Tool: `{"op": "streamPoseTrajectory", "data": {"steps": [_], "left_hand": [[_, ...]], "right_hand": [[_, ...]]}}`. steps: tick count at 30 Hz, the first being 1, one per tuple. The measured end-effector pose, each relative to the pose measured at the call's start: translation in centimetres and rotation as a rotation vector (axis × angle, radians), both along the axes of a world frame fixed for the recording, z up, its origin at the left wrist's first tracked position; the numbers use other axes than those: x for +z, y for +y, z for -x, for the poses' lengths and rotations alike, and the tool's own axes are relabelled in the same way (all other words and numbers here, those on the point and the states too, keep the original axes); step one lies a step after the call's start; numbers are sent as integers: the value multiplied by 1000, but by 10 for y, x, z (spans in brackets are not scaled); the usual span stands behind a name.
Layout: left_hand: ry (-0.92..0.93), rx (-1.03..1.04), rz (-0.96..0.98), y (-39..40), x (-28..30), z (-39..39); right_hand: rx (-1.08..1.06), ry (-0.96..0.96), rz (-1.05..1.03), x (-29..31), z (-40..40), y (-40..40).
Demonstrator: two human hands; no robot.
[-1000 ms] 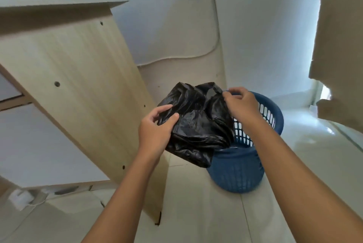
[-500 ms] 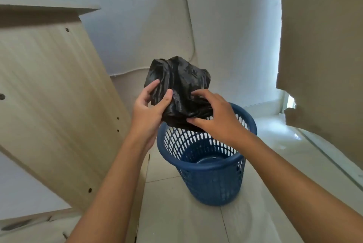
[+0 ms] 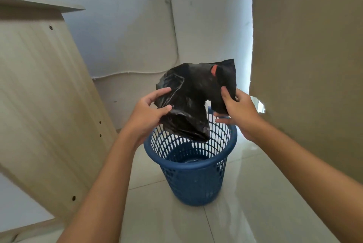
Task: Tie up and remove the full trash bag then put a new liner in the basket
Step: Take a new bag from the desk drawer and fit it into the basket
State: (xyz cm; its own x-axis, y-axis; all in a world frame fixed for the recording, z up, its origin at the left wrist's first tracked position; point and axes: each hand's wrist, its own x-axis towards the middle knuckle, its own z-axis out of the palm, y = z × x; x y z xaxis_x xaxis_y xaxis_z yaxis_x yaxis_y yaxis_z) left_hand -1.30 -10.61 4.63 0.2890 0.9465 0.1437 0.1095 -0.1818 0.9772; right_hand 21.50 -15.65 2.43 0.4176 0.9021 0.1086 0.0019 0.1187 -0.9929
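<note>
- Plainly, the wooden panel (image 3: 39, 95) leaning at the far left plays no part here.
- The left hand (image 3: 146, 114) pinches the near-left edge of the black liner (image 3: 188, 101), thumb on top and fingers beneath the film.
- The liner hangs crumpled in the air just above the mouth of the blue basket (image 3: 191, 172), which stands empty on the tiled floor (image 3: 255, 193).
- It looks feather-light, limp and slick, so it will likely cling to itself; the open hem is the place to grip, not the bunched middle.
- The right hand (image 3: 238, 110) clamps the liner's right flap between thumb and fingers.
- A small orange mark (image 3: 214, 70) shows near the top corner.
</note>
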Motion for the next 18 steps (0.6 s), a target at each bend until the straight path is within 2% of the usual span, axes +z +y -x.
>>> {"op": "streamPoseTrajectory", "data": {"steps": [3,7,10,14,18], "left_hand": [[177,6,-42,-1,2,7],[252,76,-9,-1,1,23],[200,108,2,-3,-2,33],[-1,204,-23,-3,-15,34],[1,296,-205,3,-36,22]], "right_hand": [[-31,72,90,0,-2,-1],[-5,111,179,-4,-3,-3],[81,106,205,-5,0,-2],[134,43,166,0,8,-2],[209,-38,32,13,16,-4]]}}
